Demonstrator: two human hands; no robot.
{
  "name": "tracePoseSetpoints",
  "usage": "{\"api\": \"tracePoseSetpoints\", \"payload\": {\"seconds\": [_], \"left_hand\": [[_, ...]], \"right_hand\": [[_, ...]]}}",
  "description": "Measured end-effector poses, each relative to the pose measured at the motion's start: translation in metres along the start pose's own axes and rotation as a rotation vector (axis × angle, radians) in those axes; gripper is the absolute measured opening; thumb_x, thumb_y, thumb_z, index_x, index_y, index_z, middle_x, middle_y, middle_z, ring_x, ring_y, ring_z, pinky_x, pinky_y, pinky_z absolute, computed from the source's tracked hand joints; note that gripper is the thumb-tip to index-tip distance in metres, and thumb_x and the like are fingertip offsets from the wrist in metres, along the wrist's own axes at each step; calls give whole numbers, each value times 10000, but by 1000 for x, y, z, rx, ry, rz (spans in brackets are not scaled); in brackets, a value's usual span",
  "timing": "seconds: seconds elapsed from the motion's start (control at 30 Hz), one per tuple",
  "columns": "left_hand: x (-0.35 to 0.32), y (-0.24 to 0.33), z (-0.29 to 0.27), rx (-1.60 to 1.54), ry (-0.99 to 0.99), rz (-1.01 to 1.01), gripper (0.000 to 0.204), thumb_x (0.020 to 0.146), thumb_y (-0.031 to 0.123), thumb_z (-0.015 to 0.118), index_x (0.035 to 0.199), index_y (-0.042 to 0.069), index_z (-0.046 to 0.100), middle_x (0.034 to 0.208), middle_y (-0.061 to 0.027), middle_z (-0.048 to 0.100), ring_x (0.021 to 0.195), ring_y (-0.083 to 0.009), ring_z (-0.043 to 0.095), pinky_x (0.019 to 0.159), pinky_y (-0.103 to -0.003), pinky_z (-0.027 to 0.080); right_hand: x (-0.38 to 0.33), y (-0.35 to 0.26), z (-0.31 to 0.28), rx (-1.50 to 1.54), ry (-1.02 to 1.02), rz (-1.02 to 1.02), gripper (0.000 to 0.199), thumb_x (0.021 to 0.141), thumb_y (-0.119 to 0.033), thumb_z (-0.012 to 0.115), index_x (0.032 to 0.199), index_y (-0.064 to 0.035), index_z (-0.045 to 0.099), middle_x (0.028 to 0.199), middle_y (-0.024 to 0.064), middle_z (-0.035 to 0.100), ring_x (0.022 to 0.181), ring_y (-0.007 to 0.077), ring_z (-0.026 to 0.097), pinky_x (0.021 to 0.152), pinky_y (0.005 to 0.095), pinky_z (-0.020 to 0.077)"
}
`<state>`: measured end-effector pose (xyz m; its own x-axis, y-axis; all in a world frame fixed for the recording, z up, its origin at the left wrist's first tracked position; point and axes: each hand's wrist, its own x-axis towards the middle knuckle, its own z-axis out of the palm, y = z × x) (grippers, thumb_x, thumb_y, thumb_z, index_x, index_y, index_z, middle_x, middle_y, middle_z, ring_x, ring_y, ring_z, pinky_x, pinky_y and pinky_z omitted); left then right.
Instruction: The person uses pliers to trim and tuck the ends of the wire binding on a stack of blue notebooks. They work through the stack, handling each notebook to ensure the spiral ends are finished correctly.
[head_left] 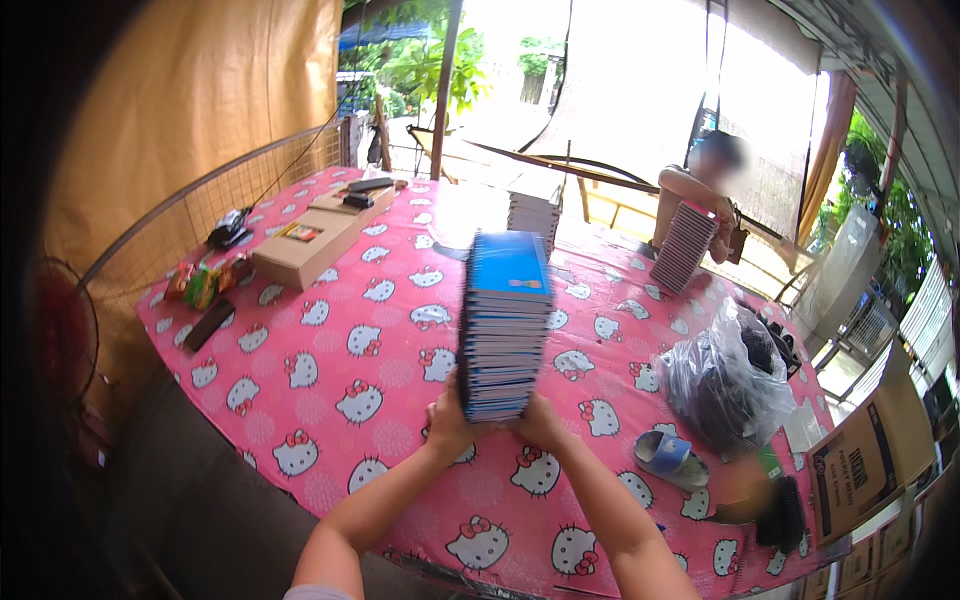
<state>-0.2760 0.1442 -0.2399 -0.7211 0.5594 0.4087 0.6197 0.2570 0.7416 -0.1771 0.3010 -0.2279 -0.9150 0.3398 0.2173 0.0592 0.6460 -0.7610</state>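
A tall stack of blue-covered spiral notebooks [507,335] stands upright in front of me, over the middle of the pink table. My left hand [449,418] is closed round its lower left side, and my right hand [540,422] grips the lower right side. The fingers are partly hidden behind and under the stack. Whether its bottom rests on the table or is slightly raised, I cannot tell. Just behind it sits another stack of notebooks [534,220]. At the far right a person [690,190] has their arms about a leaning stack of pinkish notebooks [685,248].
Cardboard boxes [305,250], snack packets [208,282] and a dark bar-shaped object [209,325] lie at left on the patterned tablecloth [330,395]. To the right are a clear plastic bag with dark contents [728,385], a blue slipper [671,459] and an open carton [870,450].
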Motion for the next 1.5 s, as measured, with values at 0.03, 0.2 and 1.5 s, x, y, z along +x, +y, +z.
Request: {"api": "tracePoseSetpoints", "payload": {"seconds": [0.03, 0.2, 1.5], "left_hand": [[5, -3, -11, -56, 51, 19, 1123, 555, 359, 869, 1417, 76, 208, 1131, -143, 623, 979, -337, 622, 853, -487, 426], [31, -9, -30, -205, 128, 5, 1035, 594, 230, 848, 1409, 79, 227, 1185, -158, 596, 1058, -311, 616, 853, -390, 512], [309, -149, 44, -123, -125, -136, 571, 567, 101, 850, 1089, 32, 631, 1036, -102, 683, 936, -181, 642, 839, -315, 501]], "right_hand": [[13, 0, 11, 18, -12, -31, 536, 696, -216, 795, 1154, -46, 575, 1137, 139, 612, 1056, 299, 589, 873, 373, 478], [55, -13, 27, -230, 64, 32, 690, 688, -277, 802, 1258, -49, 487, 1177, 197, 563, 1105, 357, 536, 954, 409, 418], [233, 119, -31, -268, 443, 172, 545, 569, -308, 842, 970, 1, 643, 951, 200, 644, 958, 354, 592, 838, 416, 477]]}}
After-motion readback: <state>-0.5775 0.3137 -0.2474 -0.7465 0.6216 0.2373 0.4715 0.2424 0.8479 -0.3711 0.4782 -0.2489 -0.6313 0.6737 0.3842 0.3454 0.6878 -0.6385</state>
